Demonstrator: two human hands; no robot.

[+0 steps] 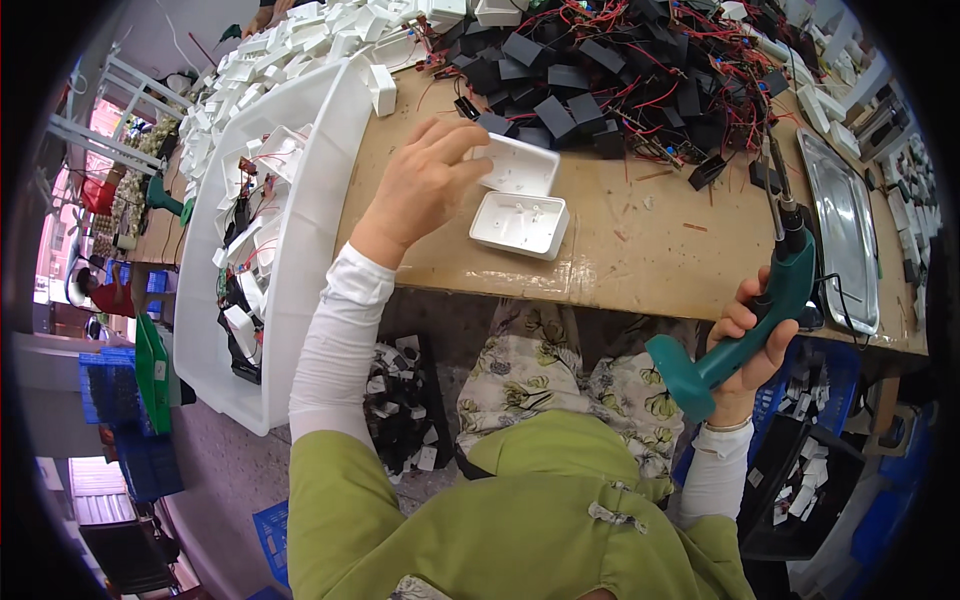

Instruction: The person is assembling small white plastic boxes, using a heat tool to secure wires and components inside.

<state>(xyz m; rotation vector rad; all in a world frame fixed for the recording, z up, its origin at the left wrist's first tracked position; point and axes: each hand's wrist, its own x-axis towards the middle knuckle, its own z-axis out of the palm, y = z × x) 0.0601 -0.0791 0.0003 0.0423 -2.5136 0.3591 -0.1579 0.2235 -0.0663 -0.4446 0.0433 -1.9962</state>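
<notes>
My right hand (752, 345) grips a green electric screwdriver (745, 352) upright at the right, its metal bit pointing toward the back of the table. My left hand (428, 185) is raised over the table with its fingers curled into a pinch; what they hold, if anything, I cannot make out. Beside its fingertips lies a white plastic case half (525, 165). Just nearer to me, a second white case half (522, 225) sits with its hollow side up, showing small posts inside.
A big white bin (335, 170) with white cases and wired parts stands at the left. Black boxes with red wires (600, 75) heap up at the back, white cases (290, 55) at the back left. A metal tray (845, 230) lies at the right edge.
</notes>
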